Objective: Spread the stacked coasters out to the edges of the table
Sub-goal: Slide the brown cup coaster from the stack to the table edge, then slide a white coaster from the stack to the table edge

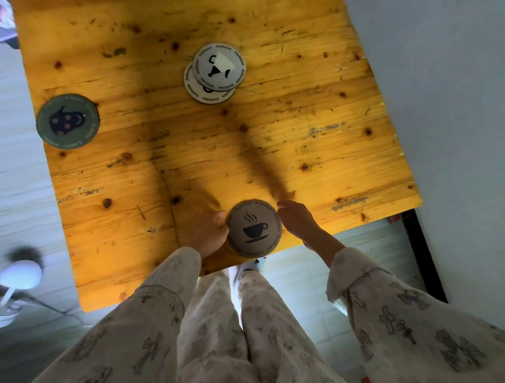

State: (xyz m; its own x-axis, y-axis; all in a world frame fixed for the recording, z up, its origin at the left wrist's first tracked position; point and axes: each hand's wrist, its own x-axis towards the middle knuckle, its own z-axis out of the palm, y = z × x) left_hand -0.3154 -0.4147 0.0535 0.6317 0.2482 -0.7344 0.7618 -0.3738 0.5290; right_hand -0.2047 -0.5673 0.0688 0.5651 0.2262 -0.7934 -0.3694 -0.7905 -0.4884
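Table (183, 154): pine, knotted. Cup coaster (254, 228): laid flat at the near edge, flanked by both hands. Left hand (211, 233): fingers curled against its left rim. Right hand (298, 219): loosely opened, just beside its right rim; contact cannot be told. Green coaster (67, 121): at the left edge. Stack (214, 73): two white coasters, offset, mid-table

A home room: worn pine table (183, 166), printed pyjama sleeves (403, 315), white lamp (15, 279) on pale floor (8, 184).
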